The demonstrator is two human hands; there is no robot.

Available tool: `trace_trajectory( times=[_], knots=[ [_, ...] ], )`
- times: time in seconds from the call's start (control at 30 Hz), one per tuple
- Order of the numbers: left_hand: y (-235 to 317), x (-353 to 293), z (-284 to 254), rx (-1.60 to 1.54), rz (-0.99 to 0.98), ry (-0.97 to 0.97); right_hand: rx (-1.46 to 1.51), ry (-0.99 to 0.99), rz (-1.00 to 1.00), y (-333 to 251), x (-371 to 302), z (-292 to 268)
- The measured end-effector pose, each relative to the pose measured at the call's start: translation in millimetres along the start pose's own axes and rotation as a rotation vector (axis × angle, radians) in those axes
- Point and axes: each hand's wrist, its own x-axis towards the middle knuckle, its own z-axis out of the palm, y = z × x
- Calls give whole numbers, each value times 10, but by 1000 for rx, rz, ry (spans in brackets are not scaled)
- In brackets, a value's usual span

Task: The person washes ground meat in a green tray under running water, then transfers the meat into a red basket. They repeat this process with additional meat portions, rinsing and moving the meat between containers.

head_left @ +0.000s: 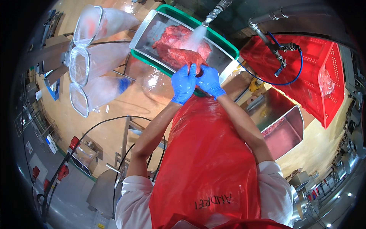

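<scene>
My left hand (pixel 184 84), in a blue glove, is closed on the near end of a piece of raw red meat (pixel 186 56). Beside it my right hand (pixel 210 81), gloved alike, grips the same end, its fingertips partly hidden. The piece is raised at the near side of a metal basin (pixel 143 32) set within a green frame (pixel 223 39). Behind it, more wet red meat (pixel 172 35) lies in a heap. A white water spray (pixel 196 37) pours onto the meat from a metal pipe nozzle (pixel 214 13).
Three hoops with clear plastic bags (pixel 106 57) stand at the left, some holding contents. Right of the basin are a hanging valve with a blue hose (pixel 302 63), a large red perforated crate (pixel 324 93) and a metal bin (pixel 293 131) with reddish contents.
</scene>
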Motion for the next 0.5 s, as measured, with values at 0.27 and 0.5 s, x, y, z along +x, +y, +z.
trace_trajectory(
  times=[0.27,0.5],
  knots=[
    [87,-108,215,-272,-37,-258,-83,63,244,522,437,415],
    [-796,225,-86,-54,112,-102,-279,17,58,146,216,-231]
  ],
)
